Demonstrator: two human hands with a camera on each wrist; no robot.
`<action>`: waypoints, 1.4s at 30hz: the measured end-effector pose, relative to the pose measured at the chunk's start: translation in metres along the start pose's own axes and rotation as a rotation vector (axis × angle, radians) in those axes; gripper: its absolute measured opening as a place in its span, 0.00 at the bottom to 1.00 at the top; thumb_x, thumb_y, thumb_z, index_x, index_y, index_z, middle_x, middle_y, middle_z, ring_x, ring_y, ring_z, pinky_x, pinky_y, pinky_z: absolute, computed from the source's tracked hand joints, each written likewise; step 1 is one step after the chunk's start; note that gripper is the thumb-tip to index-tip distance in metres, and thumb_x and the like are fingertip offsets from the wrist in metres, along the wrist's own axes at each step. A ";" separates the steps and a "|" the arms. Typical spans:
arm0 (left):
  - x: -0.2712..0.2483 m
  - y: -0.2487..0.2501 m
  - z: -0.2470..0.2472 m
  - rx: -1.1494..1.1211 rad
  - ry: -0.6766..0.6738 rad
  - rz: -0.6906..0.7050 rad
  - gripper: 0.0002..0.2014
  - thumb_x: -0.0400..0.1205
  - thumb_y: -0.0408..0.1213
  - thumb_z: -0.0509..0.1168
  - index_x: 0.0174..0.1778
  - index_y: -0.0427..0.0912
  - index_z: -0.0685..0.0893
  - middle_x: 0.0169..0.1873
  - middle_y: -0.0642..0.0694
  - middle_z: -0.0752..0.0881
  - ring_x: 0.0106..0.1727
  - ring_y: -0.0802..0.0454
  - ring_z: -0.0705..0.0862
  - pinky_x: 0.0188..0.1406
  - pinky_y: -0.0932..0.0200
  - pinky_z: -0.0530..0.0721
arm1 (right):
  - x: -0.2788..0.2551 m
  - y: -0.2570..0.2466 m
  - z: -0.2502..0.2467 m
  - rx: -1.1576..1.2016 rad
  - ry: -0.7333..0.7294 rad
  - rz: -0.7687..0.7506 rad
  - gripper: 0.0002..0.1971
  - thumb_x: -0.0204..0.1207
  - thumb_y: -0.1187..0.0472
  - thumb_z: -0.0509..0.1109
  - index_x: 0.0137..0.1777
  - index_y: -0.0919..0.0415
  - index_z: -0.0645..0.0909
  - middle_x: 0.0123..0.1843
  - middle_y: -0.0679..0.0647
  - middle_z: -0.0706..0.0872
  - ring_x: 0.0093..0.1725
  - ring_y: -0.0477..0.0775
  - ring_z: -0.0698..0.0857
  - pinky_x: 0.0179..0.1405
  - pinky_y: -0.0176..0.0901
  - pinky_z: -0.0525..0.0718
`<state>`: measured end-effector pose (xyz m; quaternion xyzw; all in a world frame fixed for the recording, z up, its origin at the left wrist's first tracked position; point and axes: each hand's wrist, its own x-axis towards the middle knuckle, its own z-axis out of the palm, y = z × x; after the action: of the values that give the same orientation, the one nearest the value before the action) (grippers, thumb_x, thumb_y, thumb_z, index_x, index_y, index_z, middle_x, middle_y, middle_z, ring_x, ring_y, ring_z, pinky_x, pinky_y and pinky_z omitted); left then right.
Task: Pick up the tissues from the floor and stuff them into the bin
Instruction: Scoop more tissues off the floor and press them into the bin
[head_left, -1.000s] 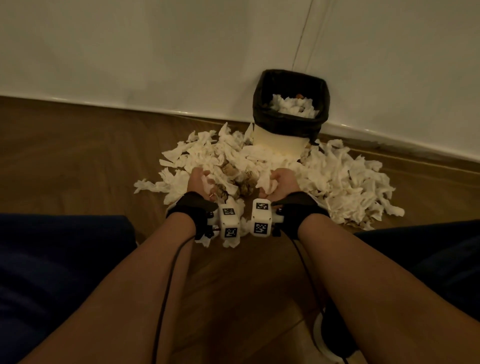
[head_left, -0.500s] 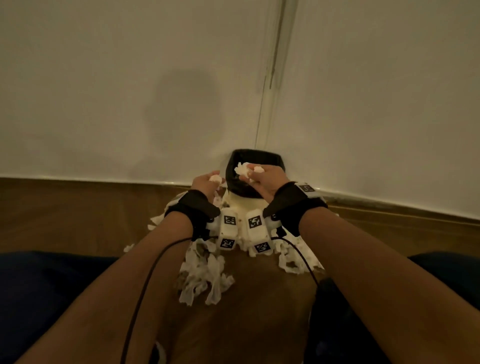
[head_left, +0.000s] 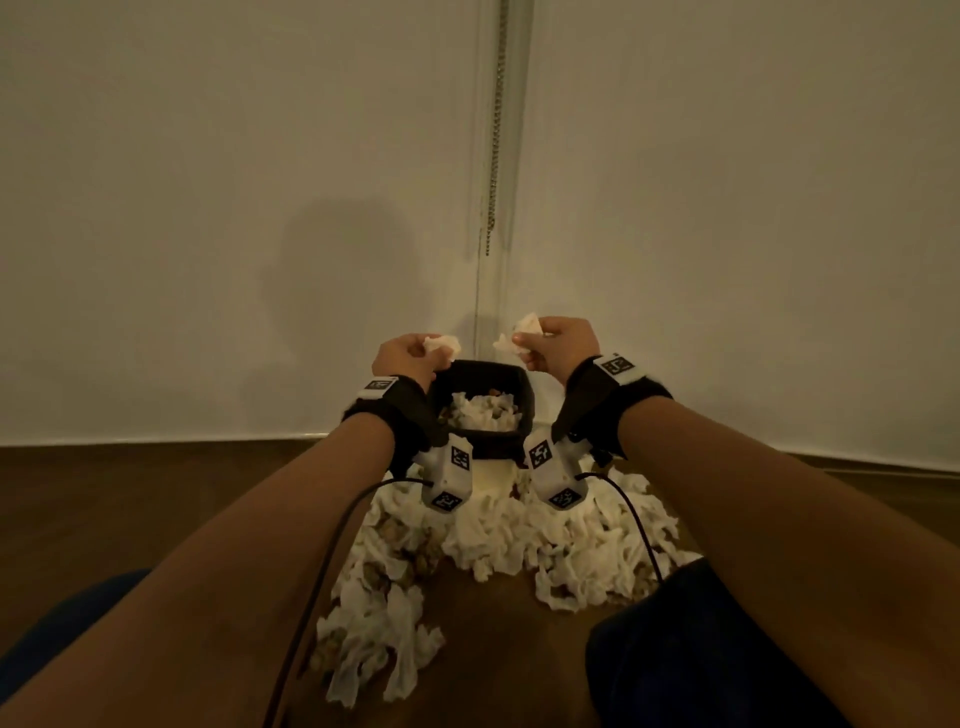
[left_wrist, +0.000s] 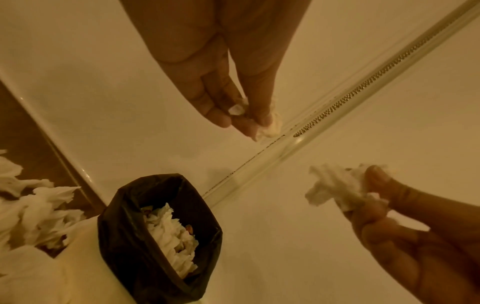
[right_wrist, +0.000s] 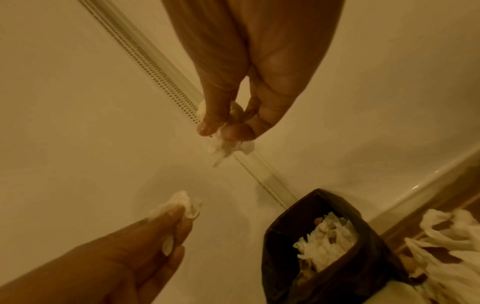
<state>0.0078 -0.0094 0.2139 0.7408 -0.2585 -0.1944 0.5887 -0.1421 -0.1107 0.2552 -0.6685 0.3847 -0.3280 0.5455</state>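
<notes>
A small bin (head_left: 527, 400) with a black liner (left_wrist: 124, 230) stands against the wall, partly filled with white tissues (head_left: 485, 413). My left hand (head_left: 410, 356) is raised above the bin's left rim and pinches a crumpled tissue (head_left: 442, 344). My right hand (head_left: 558, 345) is held above the right rim, a little higher, and pinches another tissue wad (head_left: 522, 332). In the left wrist view the left fingertips (left_wrist: 221, 121) squeeze the tissue (left_wrist: 270, 127). The right wrist view has the right hand's tissue (right_wrist: 226, 150) hanging from its fingertips.
A large pile of loose white tissues (head_left: 519, 535) covers the wooden floor (head_left: 104, 499) in front of the bin and around it. A white wall (head_left: 208, 208) with a bead chain (head_left: 496, 130) rises behind. My dark-clad knees (head_left: 701, 649) frame the pile.
Both hands have risen from the floor pile with tissues and moved apart, from over the bin mouth to above its two sides. The head view has tilted upward.
</notes>
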 end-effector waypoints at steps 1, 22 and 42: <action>0.002 0.002 0.003 0.034 -0.002 0.011 0.12 0.79 0.40 0.68 0.57 0.43 0.86 0.47 0.43 0.89 0.49 0.44 0.88 0.56 0.49 0.85 | 0.005 0.005 -0.001 -0.019 0.009 0.017 0.11 0.74 0.68 0.73 0.54 0.73 0.84 0.30 0.55 0.82 0.25 0.48 0.79 0.28 0.34 0.83; 0.080 -0.075 0.047 0.365 -0.003 -0.080 0.13 0.80 0.39 0.65 0.59 0.46 0.85 0.57 0.43 0.86 0.59 0.44 0.83 0.59 0.60 0.77 | 0.073 0.097 0.036 -0.397 0.038 0.280 0.14 0.79 0.58 0.65 0.61 0.61 0.84 0.61 0.61 0.85 0.60 0.62 0.84 0.65 0.51 0.81; 0.059 -0.131 0.010 0.180 0.020 -0.225 0.13 0.85 0.37 0.53 0.52 0.45 0.85 0.27 0.47 0.84 0.30 0.53 0.84 0.34 0.57 0.85 | 0.064 0.127 0.054 -0.265 -0.111 0.334 0.19 0.80 0.52 0.63 0.59 0.67 0.82 0.52 0.61 0.89 0.28 0.45 0.80 0.25 0.35 0.76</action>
<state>0.0685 -0.0305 0.0851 0.8169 -0.1841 -0.2277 0.4969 -0.0848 -0.1544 0.1215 -0.6785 0.4993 -0.1424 0.5197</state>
